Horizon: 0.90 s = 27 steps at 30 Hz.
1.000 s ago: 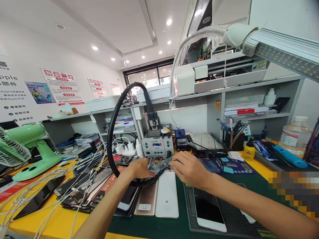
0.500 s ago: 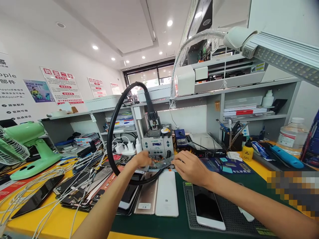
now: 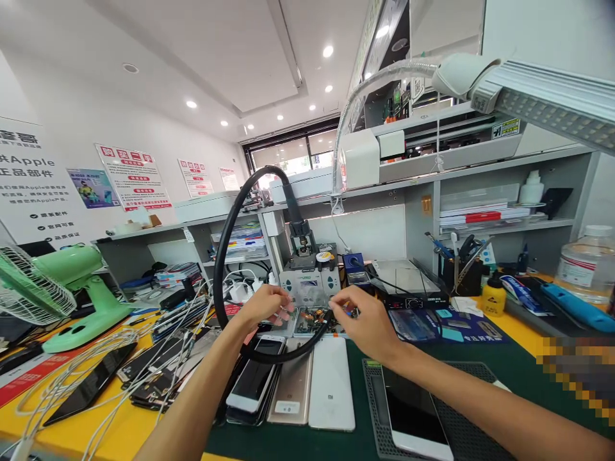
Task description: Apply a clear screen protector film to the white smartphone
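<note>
Between my two hands a clear plastic lid (image 3: 310, 292) is held up, tilted, in front of the grey rework station (image 3: 293, 279); its edges are hard to make out. My left hand (image 3: 270, 306) pinches its left side, the lower fingers loosely curled. At the right side, the thumb and fingers of my right hand (image 3: 360, 317) are closed on it. Below lies a shallow box of small electronic parts (image 3: 314, 318). A thick black hose (image 3: 221, 256) loops around my left forearm and ends near the parts.
White phone (image 3: 331, 384), gold phone (image 3: 290, 384) and a phone stack (image 3: 257, 374) lie in front. Another phone (image 3: 417, 410) rests on a black mat (image 3: 377, 410) under my right forearm. White cables (image 3: 96, 378) and a green fan (image 3: 77, 294) are left; a yellow bottle (image 3: 493, 296) stands right.
Both hands have lifted the clear lid from low over the box to upright in front of the station. The small parts in the box now show. The view has shifted slightly left.
</note>
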### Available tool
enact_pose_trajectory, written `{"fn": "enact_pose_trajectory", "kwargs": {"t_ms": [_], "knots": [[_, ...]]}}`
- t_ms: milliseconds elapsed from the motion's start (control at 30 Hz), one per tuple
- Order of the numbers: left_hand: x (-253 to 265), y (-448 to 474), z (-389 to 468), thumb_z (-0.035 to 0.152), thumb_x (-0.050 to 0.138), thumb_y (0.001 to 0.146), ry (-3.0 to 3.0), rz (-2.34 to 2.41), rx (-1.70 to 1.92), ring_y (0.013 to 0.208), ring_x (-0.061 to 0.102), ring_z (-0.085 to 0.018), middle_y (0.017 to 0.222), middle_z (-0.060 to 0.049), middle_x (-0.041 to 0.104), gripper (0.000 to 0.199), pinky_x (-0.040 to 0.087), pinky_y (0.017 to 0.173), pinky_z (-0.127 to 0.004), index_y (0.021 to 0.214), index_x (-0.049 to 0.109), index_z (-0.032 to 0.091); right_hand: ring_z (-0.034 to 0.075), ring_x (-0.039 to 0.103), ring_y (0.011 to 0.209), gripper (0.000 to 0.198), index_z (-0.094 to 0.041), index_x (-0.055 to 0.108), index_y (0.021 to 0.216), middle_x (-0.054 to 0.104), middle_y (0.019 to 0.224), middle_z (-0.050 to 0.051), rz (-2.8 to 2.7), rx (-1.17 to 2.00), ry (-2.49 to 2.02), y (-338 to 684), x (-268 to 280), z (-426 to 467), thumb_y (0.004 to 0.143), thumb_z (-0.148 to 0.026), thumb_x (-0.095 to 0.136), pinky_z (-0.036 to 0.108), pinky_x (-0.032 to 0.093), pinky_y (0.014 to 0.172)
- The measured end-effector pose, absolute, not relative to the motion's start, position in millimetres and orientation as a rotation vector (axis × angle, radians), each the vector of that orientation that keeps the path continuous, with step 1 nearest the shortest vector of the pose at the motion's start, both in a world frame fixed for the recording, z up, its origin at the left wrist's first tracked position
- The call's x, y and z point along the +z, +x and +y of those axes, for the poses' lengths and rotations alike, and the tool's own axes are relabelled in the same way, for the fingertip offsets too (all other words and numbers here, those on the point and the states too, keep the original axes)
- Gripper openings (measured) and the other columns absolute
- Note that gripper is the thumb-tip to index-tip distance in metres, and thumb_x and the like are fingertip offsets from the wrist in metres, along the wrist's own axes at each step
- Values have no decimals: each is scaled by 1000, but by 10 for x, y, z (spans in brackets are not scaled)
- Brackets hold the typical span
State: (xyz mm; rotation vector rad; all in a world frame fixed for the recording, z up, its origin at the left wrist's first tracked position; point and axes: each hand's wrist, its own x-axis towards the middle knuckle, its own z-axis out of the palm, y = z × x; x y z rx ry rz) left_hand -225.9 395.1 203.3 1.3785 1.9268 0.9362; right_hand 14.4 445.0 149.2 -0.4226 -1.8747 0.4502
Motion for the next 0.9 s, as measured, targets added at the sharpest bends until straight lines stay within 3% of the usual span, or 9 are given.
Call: {"fn": "enact_pose_trajectory", "kwargs": {"t_ms": [133,333,400,467,533,633,700,800,900], "knots": [[2095,-2230,3814,33,65,98,1296,1755,1052,78,69,-15,97,-3,71,21,60,70,-31,106,67,14,22,70,70,17,-19,66,87,72,77,6,-1698,919,-602,117,1674,4468,90,-36,66,33,58,59],[2052,-2105,3586,28,74,89,1208,1513,1355,69,67,-14,77,1,68,15,58,67,-29,88,66,15,23,71,70,19,-18,66,86,72,82,10,-1503,1335,-648,241,1875,4425,82,-35,73,38,62,63],[2030,-2042,3484,30,81,79,1181,1441,1424,71,71,-16,78,-1,72,22,59,68,-29,86,67,16,22,69,67,23,-18,68,97,70,76,7,-1465,1359,-662,322,1932,4399,82,-34,74,37,61,61],[2016,-1986,3375,34,86,71,1154,1391,1480,73,72,-18,84,-5,76,29,60,68,-29,86,68,15,20,66,64,41,-19,66,120,68,72,3,-1444,1328,-685,427,1986,4395,82,-33,75,34,58,58],[2007,-1939,3275,35,88,67,1123,1358,1523,70,72,-17,82,-6,76,33,60,65,-29,84,70,15,19,63,64,61,-23,59,139,69,76,1,-1459,1225,-710,552,2027,4417,82,-34,77,31,54,57],[1985,-1860,3165,34,91,65,1058,1310,1567,63,69,-14,77,-5,75,33,58,59,-25,80,70,14,16,59,61,74,-29,49,153,69,84,0,-1634,980,-738,726,2036,4470,84,-35,75,29,48,54],[1955,-1778,3106,32,91,64,997,1276,1591,62,69,-14,77,-6,76,33,58,58,-25,80,70,14,15,55,56,65,-26,57,147,67,78,0,-1796,970,-767,800,2001,4482,85,-37,72,29,46,52],[1875,-1612,3000,32,92,64,900,1236,1631,63,71,-16,81,-8,78,34,60,59,-27,82,70,13,18,57,56,35,-19,80,111,66,67,3,-2009,1160,-863,822,1908,4408,83,-37,67,30,45,53],[1762,-1452,2858,34,92,65,817,1212,1677,65,73,-18,86,-10,79,36,62,61,-29,83,70,13,19,61,62,23,-22,83,88,71,83,7,-2130,1270,-800,748,1817,4208,79,-33,65,32,47,58]]}}
